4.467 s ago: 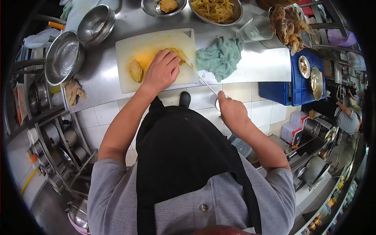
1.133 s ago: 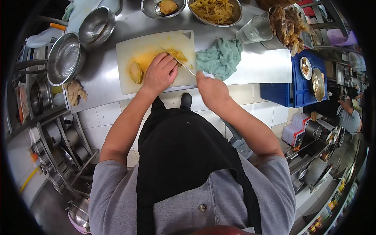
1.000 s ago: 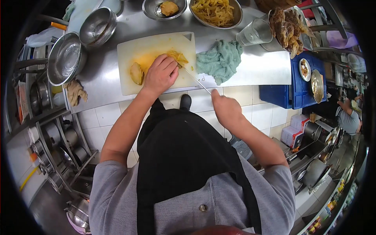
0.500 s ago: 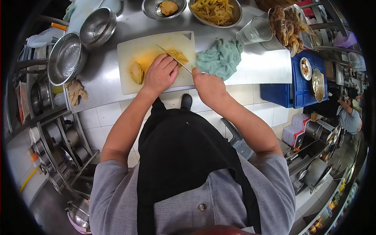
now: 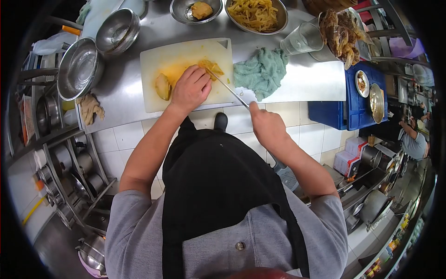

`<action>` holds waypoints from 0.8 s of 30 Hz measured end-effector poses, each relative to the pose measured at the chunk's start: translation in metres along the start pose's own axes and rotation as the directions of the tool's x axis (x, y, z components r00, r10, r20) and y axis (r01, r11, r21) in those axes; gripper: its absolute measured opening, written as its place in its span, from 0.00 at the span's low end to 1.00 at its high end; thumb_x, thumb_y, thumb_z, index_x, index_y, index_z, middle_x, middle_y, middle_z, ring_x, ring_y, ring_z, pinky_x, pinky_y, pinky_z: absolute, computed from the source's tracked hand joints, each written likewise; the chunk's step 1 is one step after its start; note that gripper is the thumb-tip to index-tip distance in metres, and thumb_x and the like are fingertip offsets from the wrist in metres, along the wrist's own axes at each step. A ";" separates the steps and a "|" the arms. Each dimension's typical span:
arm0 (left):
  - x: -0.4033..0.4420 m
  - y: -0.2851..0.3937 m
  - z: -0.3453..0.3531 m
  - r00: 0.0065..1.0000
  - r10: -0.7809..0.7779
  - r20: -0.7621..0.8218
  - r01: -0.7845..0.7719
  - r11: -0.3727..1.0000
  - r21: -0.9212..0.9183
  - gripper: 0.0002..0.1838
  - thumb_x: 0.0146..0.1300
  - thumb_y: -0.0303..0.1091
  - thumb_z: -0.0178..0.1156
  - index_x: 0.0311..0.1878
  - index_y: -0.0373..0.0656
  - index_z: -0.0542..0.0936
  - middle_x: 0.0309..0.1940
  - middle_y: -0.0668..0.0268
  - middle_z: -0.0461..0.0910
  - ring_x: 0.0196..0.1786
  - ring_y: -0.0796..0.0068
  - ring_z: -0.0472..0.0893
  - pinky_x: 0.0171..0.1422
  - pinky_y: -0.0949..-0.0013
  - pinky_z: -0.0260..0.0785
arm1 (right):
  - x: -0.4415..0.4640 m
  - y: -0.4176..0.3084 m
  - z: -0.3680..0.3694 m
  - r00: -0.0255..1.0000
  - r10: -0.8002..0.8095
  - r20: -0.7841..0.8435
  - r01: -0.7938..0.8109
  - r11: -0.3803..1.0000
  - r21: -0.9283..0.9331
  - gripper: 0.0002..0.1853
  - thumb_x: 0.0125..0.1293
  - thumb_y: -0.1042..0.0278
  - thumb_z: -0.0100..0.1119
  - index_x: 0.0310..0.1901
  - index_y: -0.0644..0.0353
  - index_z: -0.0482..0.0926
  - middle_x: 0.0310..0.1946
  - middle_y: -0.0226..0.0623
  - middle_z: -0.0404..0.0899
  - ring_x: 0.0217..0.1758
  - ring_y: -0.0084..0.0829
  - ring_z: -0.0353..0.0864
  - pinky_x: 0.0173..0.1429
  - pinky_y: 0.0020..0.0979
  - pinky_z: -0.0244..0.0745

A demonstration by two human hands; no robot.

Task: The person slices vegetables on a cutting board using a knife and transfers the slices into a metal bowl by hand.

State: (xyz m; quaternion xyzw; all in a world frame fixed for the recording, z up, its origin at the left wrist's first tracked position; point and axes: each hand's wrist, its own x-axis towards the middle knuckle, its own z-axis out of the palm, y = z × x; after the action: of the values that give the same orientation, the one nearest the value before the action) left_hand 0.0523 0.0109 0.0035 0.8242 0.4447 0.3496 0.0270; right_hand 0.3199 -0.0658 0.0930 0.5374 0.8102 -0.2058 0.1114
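A pale plastic cutting board (image 5: 153,100) lies on the steel table, stained yellow-orange in the middle. My left hand (image 5: 191,88) rests on it with curled fingers, pressing down on a yellow vegetable that its fingers mostly cover. Cut yellow pieces (image 5: 213,67) lie just beyond the fingertips. In my right hand (image 5: 268,123) is the handle of a knife (image 5: 231,89), held out past the table's front edge; its blade slants up-left to the pieces beside my left fingers. Another yellow chunk (image 5: 162,87) sits left of that hand.
A green cloth (image 5: 262,74) lies right of the board, near a clear plastic container (image 5: 302,38). Behind stand a bowl of yellow strips (image 5: 253,16) and a bowl with one chunk (image 5: 196,18). Steel bowls (image 5: 79,69) are at left. Blue crates (image 5: 327,114) stand at right.
My right hand has drawn the knife back toward me and to the right, away from the board. My left hand has stayed nearly in place.
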 end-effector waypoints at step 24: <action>-0.005 0.001 -0.001 0.999 -0.052 0.014 0.052 0.999 -0.006 0.08 0.57 0.27 0.72 0.40 0.40 0.86 0.46 0.61 0.86 0.55 0.57 0.84 0.61 0.59 0.80 | 0.002 0.000 -0.001 1.000 -0.020 0.012 0.020 1.000 -0.017 0.15 0.61 0.82 0.62 0.47 0.64 0.70 0.28 0.45 0.86 0.34 0.47 0.91 0.37 0.45 0.85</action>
State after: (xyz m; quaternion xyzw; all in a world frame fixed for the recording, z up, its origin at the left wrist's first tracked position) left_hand 0.0502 0.0063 0.0021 0.8148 0.4646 0.3443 0.0420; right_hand 0.3193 -0.0640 0.0928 0.5273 0.8165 -0.2030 0.1185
